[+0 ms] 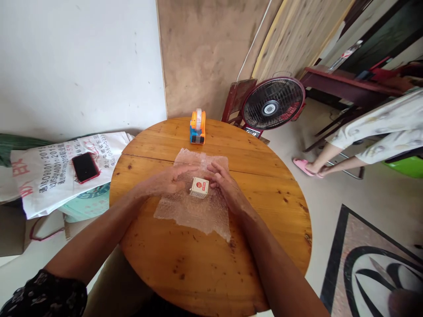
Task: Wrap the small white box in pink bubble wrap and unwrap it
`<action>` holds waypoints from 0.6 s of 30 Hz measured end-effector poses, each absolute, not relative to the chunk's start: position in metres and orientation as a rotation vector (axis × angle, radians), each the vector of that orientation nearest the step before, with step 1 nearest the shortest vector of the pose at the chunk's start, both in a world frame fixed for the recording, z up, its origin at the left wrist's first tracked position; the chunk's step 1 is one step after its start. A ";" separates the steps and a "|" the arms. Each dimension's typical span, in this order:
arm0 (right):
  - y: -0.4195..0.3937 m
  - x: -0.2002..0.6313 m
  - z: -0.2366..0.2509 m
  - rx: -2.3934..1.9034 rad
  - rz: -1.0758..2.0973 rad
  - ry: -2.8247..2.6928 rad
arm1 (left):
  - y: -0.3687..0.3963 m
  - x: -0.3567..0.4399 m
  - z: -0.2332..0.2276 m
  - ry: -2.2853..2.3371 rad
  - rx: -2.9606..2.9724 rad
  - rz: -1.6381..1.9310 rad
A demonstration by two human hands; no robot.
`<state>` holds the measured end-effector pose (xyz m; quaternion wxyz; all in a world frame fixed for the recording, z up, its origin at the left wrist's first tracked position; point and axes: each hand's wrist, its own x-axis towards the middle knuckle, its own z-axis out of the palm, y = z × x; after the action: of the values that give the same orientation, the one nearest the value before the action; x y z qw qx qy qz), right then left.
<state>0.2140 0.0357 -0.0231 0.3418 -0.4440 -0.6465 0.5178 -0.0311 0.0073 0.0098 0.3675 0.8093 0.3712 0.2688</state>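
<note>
A small cream box [199,188] with a red emblem sits on a sheet of bubble wrap [194,213], which lies flat on the round wooden table [264,198]. My left hand [167,179] is just left of the box, its fingers stretched out over the wrap and a little smeared. On the other side my right hand [226,187] hovers close to the box with its fingers apart. Neither hand holds anything. Behind the wrap, near the table's far edge, stands an orange and blue tape dispenser [197,127] with a roll of clear tape.
Left of the table, a black phone [86,167] lies on a printed white sack [59,176]. A fan [272,105] stands beyond the table's far right edge, near a wooden chair [236,101]. A seated person's legs [373,132] are at the right, beside a dark red desk [346,81].
</note>
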 end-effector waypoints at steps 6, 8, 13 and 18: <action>0.030 0.213 -0.019 -1.087 1.384 -1.669 | -0.058 -0.022 0.044 1.218 2.549 0.489; 0.031 0.213 -0.020 -1.077 1.394 -1.646 | -0.079 -0.013 0.036 1.254 2.644 0.423; 0.034 0.214 -0.023 -1.072 1.408 -1.647 | -0.099 0.006 0.005 1.278 2.745 0.409; 0.040 0.214 -0.030 -1.083 1.377 -1.673 | -0.085 0.004 0.002 1.379 2.720 0.664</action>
<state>0.2144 0.0398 -0.0296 0.3517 -0.4186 -0.6464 0.5322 0.0044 -0.0854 0.0024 0.0100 0.8714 0.4419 0.2128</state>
